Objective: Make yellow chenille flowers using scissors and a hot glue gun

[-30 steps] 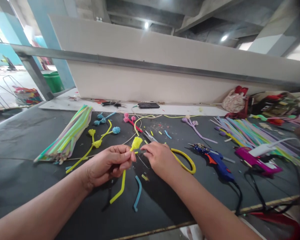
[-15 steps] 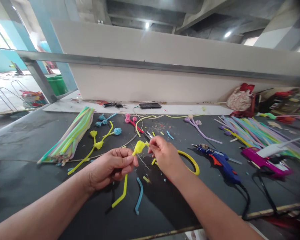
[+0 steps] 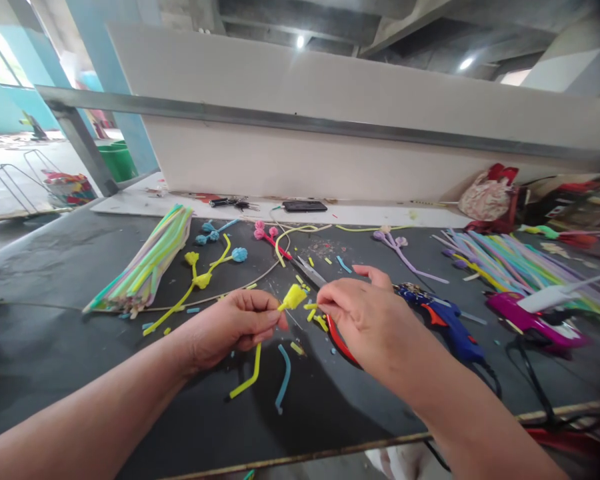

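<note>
Between the thumb and fingers of my left hand (image 3: 253,320) is a yellow fuzzy flower bud (image 3: 293,297), its head pointing up and right. A bent yellow stem (image 3: 250,381) shows below that hand. My right hand (image 3: 353,307) is closed, its fingertips pinching a short yellow piece (image 3: 311,306) just right of the bud, apart from it. Beneath my right hand lie scissors (image 3: 311,272) with red handles, partly covered by the hand. Small yellow cut bits (image 3: 321,323) and a blue strip (image 3: 283,379) lie on the dark table (image 3: 190,420).
A bundle of pastel stems (image 3: 147,263) lies left, near a yellow branch (image 3: 201,280). Pink (image 3: 266,233) and purple flowers (image 3: 395,247) lie behind. At right are a blue glue gun (image 3: 450,327), a magenta device (image 3: 533,320) and more stems (image 3: 510,260). A phone (image 3: 305,207) rests at the back.
My right hand has moved right, away from the bud, and turned over the scissors. The yellow loop beside it no longer shows. The view has shifted slightly.
</note>
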Available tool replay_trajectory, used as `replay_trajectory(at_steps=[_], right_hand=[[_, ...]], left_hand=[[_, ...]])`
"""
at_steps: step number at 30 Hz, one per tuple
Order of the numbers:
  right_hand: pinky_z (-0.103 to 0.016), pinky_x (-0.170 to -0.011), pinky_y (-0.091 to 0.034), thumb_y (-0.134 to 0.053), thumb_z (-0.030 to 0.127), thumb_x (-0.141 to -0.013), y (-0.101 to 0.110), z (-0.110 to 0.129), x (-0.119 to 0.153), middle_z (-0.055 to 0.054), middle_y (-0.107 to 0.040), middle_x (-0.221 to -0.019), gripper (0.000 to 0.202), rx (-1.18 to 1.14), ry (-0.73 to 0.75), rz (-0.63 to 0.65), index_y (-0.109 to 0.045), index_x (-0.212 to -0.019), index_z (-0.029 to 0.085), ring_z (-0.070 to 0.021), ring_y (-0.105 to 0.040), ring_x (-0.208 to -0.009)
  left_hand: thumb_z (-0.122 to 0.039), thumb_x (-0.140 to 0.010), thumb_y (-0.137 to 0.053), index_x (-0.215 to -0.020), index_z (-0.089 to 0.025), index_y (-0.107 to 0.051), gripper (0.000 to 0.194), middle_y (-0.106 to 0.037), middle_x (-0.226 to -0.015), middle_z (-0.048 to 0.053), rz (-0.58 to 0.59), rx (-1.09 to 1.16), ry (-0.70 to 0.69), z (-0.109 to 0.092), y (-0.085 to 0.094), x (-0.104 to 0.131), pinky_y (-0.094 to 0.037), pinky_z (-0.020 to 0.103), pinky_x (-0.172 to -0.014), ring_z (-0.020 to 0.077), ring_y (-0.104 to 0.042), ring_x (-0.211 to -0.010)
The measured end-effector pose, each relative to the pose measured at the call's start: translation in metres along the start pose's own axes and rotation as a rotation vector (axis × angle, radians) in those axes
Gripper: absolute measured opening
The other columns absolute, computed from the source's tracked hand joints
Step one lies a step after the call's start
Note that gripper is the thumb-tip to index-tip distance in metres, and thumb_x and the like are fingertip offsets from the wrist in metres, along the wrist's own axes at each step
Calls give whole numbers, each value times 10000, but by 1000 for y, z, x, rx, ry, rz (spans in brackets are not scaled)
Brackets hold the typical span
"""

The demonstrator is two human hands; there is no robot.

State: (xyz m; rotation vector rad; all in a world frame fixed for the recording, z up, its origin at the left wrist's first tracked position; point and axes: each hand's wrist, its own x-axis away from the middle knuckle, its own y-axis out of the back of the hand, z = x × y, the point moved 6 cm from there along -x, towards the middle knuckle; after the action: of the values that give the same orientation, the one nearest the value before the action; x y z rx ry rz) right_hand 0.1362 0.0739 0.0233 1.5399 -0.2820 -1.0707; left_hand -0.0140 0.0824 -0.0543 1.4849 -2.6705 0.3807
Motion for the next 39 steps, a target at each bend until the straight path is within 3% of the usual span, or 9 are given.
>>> replay_trajectory(at_steps=[6, 10, 17, 31, 39], right_hand=[[-423, -993, -269, -416, 35, -802, -3, 10, 3, 46, -599, -633, 234, 8, 45, 23, -537, -699, 207, -105, -557, -595], [-435, -985, -297, -414, 36, -801, 6, 16, 1, 45, -618, -632, 236, -25, 36, -37, -522, -675, 204, -97, -543, -555], [-444, -1040, -225, -471, 40, -796, 0, 14, 4, 35, -639, -684, 209, 19, 38, -20, -552, -697, 206, -105, -587, -617], [-433, -1049, -190, -480, 9, -799, -3, 20, 5, 29, -635, -743, 228, 40, 108, -23, -602, -826, 200, -111, -579, -678], [-439, -1055, -162, -462, 20, -804, -6, 20, 6, 40, -593, -716, 218, 50, 122, 0, -575, -807, 206, -114, -557, -688]], left_hand=[[-356, -772, -612, -762, -119, -639, 239, -391, -503, -48, -1, -51, 23, 3, -2, -1, -116, 202, -417, 34, -238, -427], [-356, -766, -612, -757, -121, -644, 238, -396, -499, -44, -3, -48, 22, 3, -1, -2, -131, 200, -415, 40, -251, -431], [-335, -782, -595, -791, -113, -647, 228, -396, -510, -42, 2, -68, 17, 3, -1, -2, -140, 197, -417, 48, -263, -447], [-313, -801, -579, -795, -114, -642, 209, -386, -495, -56, 50, -85, 25, 4, -3, -3, -141, 196, -413, 43, -262, -441], [-333, -798, -569, -786, -119, -644, 227, -361, -485, -60, 61, -128, 41, 5, -4, -1, -123, 217, -419, 47, -231, -435]])
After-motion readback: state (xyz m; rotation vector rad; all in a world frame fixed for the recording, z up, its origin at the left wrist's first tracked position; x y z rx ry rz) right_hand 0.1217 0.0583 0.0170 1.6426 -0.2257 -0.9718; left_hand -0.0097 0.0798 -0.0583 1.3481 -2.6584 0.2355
